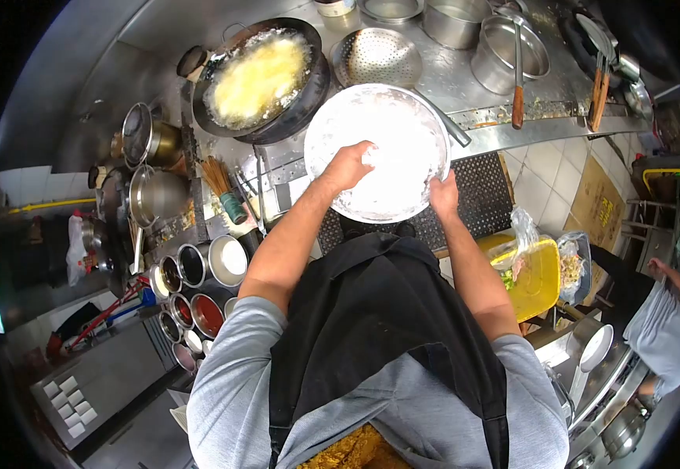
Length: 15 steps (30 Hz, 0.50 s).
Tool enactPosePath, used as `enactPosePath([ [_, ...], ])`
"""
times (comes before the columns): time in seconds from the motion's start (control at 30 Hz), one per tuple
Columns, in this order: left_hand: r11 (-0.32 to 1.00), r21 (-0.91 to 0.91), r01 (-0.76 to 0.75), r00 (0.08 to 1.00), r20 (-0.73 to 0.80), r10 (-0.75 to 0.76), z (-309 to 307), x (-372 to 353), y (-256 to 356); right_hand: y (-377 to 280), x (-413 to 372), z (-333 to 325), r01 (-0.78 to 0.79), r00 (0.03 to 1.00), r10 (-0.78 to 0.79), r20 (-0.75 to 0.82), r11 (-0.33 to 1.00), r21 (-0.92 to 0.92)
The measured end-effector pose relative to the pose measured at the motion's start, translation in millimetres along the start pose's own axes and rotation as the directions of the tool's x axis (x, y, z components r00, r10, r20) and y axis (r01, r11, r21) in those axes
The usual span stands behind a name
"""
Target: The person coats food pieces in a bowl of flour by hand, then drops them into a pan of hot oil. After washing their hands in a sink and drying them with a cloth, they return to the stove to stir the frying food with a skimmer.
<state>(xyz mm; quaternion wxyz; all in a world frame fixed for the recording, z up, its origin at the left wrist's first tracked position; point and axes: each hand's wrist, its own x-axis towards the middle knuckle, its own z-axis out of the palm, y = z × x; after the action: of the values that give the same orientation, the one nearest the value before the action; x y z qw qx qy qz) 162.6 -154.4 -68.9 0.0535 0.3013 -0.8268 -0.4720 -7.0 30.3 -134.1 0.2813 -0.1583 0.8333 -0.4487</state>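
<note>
A wide metal bowl (318, 134) of white powder (402, 148) is in front of me, partly over the stove edge. My right hand (444, 194) grips its right rim, thumb up on the edge. My left hand (349, 166) is over the powder, its fingers curled together at the surface; anything they pinch is too white and bright to make out. Just beyond the bowl, at the upper left, a black wok (277, 125) holds bubbling oil with a pale yellow frying mass (260, 78) in it. Behind the bowl lies a round perforated strainer (376, 59).
Metal pots (509, 55) and wooden-handled ladles (517, 109) stand at the upper right. At left are a bamboo brush (221, 184) and several sauce containers (207, 314). A yellow bin (535, 285) sits to my right. Another person (668, 320) is at the far right.
</note>
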Motion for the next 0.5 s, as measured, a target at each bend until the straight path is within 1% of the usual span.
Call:
enactPosePath([
  [0.03, 1.0, 0.0, 0.002, 1.0, 0.002, -0.002, -4, 1, 6, 2, 0, 1, -0.002, 1.0, 0.002, 0.001, 1.0, 0.0],
  [0.1, 0.98, 0.187, -0.065, 0.981, 0.192, 0.029, -8, 2, 15, 6, 1, 3, 0.033, 0.999, -0.032, -0.022, 0.999, 0.035],
  [0.13, 0.98, 0.187, -0.065, 0.981, 0.192, 0.028, -4, 2, 14, 8, 2, 4, 0.033, 0.999, -0.032, -0.021, 0.999, 0.035],
  [0.17, 0.94, 0.248, -0.233, 0.956, 0.234, 0.175, 1, 3, 13, 9, 3, 4, 0.046, 0.999, -0.045, -0.012, 0.997, 0.056],
  [0.2, 0.87, 0.299, -0.393, 0.907, 0.283, 0.312, 6, 4, 12, 12, 4, 4, 0.059, 0.998, -0.059, -0.003, 0.995, 0.077],
  [0.23, 0.871, 0.299, -0.39, 0.908, 0.279, 0.311, 10, 5, 11, 17, 7, 6, 0.061, 0.998, -0.061, 0.0, 0.995, 0.075],
  [0.3, 0.788, 0.402, -0.466, 0.864, 0.397, 0.308, 14, 9, 7, 25, 12, 11, 0.056, 0.998, -0.056, -0.021, 0.997, 0.046],
  [0.33, 0.79, 0.392, -0.471, 0.859, 0.406, 0.311, 16, 9, 4, 28, 14, 12, 0.062, 0.998, -0.062, -0.012, 0.997, 0.047],
  [0.37, 0.792, 0.397, -0.464, 0.864, 0.399, 0.307, 17, 11, 2, 31, 15, 14, 0.08, 0.997, -0.08, -0.011, 0.99, 0.114],
  [0.4, 0.74, 0.43, -0.518, 0.84, 0.419, 0.344, 17, 14, 2, 31, 14, 14, 0.096, 0.995, -0.095, -0.014, 0.979, 0.181],
  [0.43, 0.684, 0.458, -0.568, 0.813, 0.441, 0.38, 17, 14, 1, 32, 14, 14, 0.098, 0.995, -0.098, -0.008, 0.979, 0.179],
  [0.47, 0.687, 0.46, -0.563, 0.817, 0.436, 0.378, 16, 13, 0, 32, 14, 13, 0.081, 0.997, -0.08, -0.013, 0.99, 0.118],
  [0.5, 0.665, 0.513, -0.543, 0.837, 0.398, 0.376, 12, 12, 4, 31, 14, 12, 0.066, 0.998, -0.065, -0.021, 0.996, 0.057],
])
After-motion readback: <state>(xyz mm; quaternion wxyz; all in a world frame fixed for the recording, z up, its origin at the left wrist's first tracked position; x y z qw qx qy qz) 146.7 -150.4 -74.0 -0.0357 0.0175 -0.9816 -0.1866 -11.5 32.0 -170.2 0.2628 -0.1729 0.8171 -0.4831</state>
